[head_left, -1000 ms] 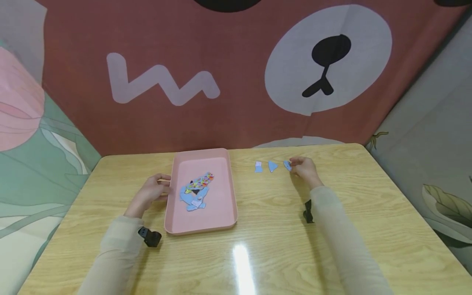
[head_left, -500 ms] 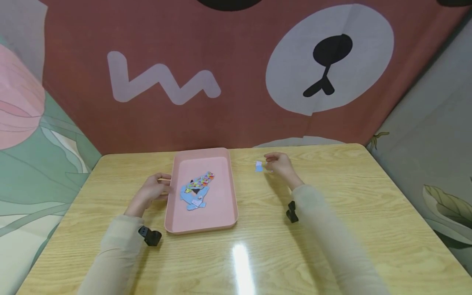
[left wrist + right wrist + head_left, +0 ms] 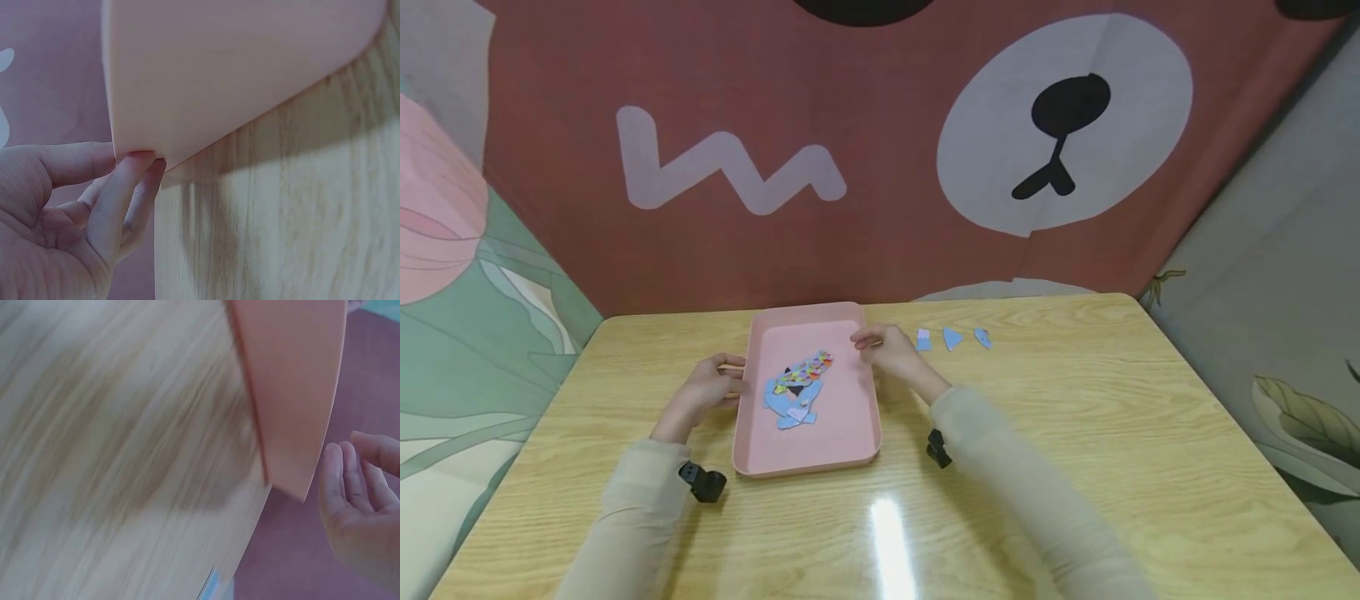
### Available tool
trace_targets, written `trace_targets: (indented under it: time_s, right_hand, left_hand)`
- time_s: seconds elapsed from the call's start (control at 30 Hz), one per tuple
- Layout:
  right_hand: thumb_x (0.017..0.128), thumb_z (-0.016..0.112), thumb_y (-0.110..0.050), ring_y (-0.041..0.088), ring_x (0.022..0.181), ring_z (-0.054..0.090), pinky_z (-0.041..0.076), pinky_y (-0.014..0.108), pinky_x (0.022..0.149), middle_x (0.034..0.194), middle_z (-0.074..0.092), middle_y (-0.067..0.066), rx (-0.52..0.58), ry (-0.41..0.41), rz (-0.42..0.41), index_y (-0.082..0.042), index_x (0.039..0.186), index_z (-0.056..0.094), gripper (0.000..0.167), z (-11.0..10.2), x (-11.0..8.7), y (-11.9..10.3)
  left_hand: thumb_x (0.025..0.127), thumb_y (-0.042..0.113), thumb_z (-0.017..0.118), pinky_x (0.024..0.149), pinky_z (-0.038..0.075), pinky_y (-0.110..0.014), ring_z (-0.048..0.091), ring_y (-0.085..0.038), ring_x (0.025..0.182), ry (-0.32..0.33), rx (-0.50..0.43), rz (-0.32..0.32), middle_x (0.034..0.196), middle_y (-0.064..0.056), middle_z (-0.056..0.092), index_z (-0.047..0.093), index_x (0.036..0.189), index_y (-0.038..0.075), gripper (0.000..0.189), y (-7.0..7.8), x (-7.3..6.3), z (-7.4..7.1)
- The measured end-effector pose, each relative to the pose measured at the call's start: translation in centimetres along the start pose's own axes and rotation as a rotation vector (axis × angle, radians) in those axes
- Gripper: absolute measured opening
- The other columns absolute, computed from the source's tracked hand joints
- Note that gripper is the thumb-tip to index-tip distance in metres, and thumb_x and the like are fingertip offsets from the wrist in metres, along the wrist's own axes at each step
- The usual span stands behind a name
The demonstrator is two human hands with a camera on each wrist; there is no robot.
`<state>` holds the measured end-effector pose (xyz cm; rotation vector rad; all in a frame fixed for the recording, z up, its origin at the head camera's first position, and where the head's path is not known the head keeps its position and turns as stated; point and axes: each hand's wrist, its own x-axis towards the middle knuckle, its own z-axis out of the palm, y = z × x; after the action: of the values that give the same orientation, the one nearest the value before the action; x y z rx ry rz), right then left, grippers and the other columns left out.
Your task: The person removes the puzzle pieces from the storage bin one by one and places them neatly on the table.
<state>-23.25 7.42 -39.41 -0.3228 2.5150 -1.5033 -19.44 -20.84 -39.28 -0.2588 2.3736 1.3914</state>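
A pink tray (image 3: 842, 433) lies on the table, with several flat pieces heaped in it. One is a colourfully speckled strip (image 3: 808, 372); light-blue pieces (image 3: 781, 403) lie around and under it. My left hand (image 3: 703, 387) touches the tray's left wall with its fingertips, seen close up in the left wrist view. My right hand (image 3: 891, 352) hovers at the tray's right rim, fingers loosely bent, nothing visible between them. On the table right of it lie a blue-and-lilac piece (image 3: 923, 339), a blue triangular piece (image 3: 952, 338) and a small blue piece (image 3: 982, 337), in a row.
The wooden table (image 3: 1075, 433) ends at the back against a brown cloth (image 3: 880, 250) with a bear print. Black wrist cameras (image 3: 703, 482) hang below both sleeves. A bright reflection lies on the tabletop in front of the tray.
My right hand has swept left from the rightmost small piece, over the row, to the tray's right rim. All three pieces still lie on the table. My left hand has stayed at the tray.
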Motion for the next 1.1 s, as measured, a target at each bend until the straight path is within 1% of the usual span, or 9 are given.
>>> trace_targets:
  time_s: [0.07,0.23,0.43,0.63,0.9,1.1]
  right_hand:
    - [0.086,0.054,0.008,0.031,0.104,0.064,0.055,0.027,0.083,0.109,0.067,0.022,-0.002,-0.021,-0.018,0.005,0.115,0.064,0.031,0.8,0.1,-0.4]
    - [0.083,0.054,0.013,0.031,0.101,0.065,0.055,0.027,0.085,0.107,0.068,0.022,-0.018,-0.049,-0.065,0.006,0.111,0.065,0.031,2.3,0.2,-0.9]
    - [0.084,0.058,0.011,0.030,0.101,0.065,0.054,0.027,0.087,0.107,0.069,0.020,-0.028,-0.088,-0.058,0.004,0.110,0.066,0.029,3.8,0.2,-1.4]
    - [0.082,0.058,0.011,0.030,0.102,0.064,0.053,0.027,0.089,0.107,0.069,0.020,-0.035,-0.132,-0.102,0.005,0.110,0.066,0.029,4.8,0.2,-1.5]
    - [0.078,0.059,0.012,0.023,0.096,0.064,0.052,0.020,0.078,0.105,0.069,0.013,-0.085,-0.157,-0.040,-0.001,0.110,0.067,0.035,6.2,0.1,-1.5]
    - [0.077,0.058,0.016,0.020,0.096,0.063,0.053,0.020,0.078,0.106,0.069,0.010,-0.121,-0.166,-0.009,-0.004,0.109,0.068,0.039,6.8,0.0,-1.3]
  left_hand:
    - [0.092,0.006,0.054,0.075,0.057,-0.027,0.060,-0.024,0.105,-0.002,0.004,0.004,0.139,-0.031,0.043,0.033,0.140,-0.007,0.054,0.0,0.0,0.0]
    - [0.093,0.005,0.053,0.077,0.057,-0.029,0.059,-0.026,0.107,-0.006,0.003,0.003,0.139,-0.031,0.042,0.032,0.141,-0.007,0.053,0.0,-0.1,0.0]
    - [0.092,0.005,0.053,0.076,0.057,-0.028,0.059,-0.024,0.105,-0.001,0.010,-0.004,0.138,-0.031,0.042,0.033,0.140,-0.007,0.053,0.0,0.0,0.0]
    - [0.092,0.004,0.054,0.074,0.057,-0.027,0.059,-0.023,0.104,-0.004,0.007,0.000,0.139,-0.032,0.043,0.033,0.140,-0.007,0.054,-0.1,0.0,-0.1]
    - [0.093,0.006,0.053,0.074,0.057,-0.027,0.060,-0.021,0.101,0.000,0.012,0.003,0.136,-0.031,0.044,0.033,0.140,-0.007,0.053,0.0,-0.1,-0.1]
    - [0.093,0.006,0.053,0.074,0.057,-0.027,0.060,-0.021,0.102,-0.001,0.005,-0.002,0.138,-0.031,0.044,0.033,0.140,-0.006,0.053,-0.1,0.1,0.0]
